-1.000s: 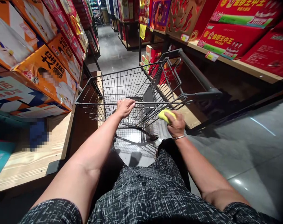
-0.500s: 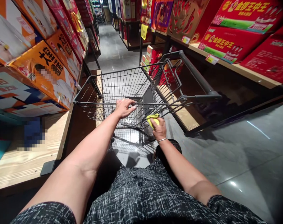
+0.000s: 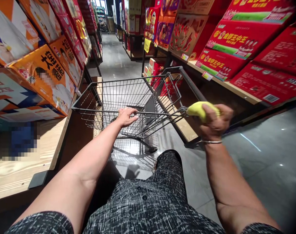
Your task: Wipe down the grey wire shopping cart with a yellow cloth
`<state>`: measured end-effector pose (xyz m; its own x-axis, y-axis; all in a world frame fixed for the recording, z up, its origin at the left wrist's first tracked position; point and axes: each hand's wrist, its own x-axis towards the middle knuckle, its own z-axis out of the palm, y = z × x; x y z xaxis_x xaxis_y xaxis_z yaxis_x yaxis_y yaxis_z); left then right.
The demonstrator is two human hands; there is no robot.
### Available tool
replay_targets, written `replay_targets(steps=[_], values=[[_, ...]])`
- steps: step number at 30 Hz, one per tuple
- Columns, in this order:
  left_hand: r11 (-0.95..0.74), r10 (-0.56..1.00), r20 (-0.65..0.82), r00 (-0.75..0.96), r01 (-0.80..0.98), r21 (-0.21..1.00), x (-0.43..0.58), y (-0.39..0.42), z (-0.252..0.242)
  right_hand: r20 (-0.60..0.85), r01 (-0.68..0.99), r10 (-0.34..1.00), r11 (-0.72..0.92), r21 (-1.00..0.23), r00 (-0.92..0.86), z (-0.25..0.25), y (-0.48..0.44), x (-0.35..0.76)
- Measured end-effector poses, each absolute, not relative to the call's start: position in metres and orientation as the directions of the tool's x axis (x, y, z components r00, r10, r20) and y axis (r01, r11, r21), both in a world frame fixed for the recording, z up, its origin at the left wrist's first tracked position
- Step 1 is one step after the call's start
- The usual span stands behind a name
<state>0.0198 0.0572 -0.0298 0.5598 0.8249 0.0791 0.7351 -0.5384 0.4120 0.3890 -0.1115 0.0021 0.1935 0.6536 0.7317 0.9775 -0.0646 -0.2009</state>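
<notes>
A dark grey wire shopping cart (image 3: 123, 85) stands sideways before me, its handle toward the right. My left hand (image 3: 126, 117) is loosely closed over the near top rim, fingers across the wire and thumb on my side. In my right hand (image 3: 217, 122) a yellow cloth (image 3: 198, 110) is bunched, with the fingers closed around it. The cloth is at the near end of the cart's handle bar (image 3: 191, 83) and hides that corner; whether it presses on the bar I cannot tell. Through the mesh, the floor shows below the basket.
Orange boxes (image 3: 44, 73) are stacked on a wooden shelf (image 3: 47, 146) close on my left. Red boxes (image 3: 235, 40) fill the shelf on my right, above a low wooden ledge (image 3: 186, 128). Between the shelves a shiny tiled aisle (image 3: 113, 58) runs ahead.
My right hand has moved right and up with the yellow cloth, from below the near rim to the handle end. My left hand stays on the rim. The view has shifted slightly.
</notes>
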Motion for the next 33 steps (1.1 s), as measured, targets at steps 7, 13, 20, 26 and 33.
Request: replay_targets(steps=[7, 13, 20, 26, 33], values=[[-0.545, 0.821, 0.083, 0.564, 0.733, 0.408, 0.021, 0.056, -0.031, 0.858, 0.946, 0.420, -0.256, -0.201, 0.296, -0.001, -0.113, 0.391], [-0.543, 0.822, 0.084, 0.563, 0.732, 0.412, 0.020, 0.058, -0.031, 0.811, 0.987, 0.564, -0.072, -0.141, 0.157, -0.049, -0.095, 0.315], [-0.551, 0.818, 0.103, 0.566, 0.719, 0.424, 0.020, 0.058, -0.032, 0.749, 0.987, 0.660, 0.150, -0.056, -0.058, 0.003, -0.099, 0.311], [-0.552, 0.820, 0.120, 0.559, 0.719, 0.421, 0.021, 0.056, -0.033, 0.514, 0.995, 0.857, -0.005, 0.095, -0.045, 0.054, -0.084, 0.352], [-0.561, 0.817, 0.146, 0.558, 0.712, 0.421, 0.024, 0.054, -0.036, 0.433, 0.990, 0.890, -0.134, -0.050, 0.142, 0.087, -0.101, 0.433]])
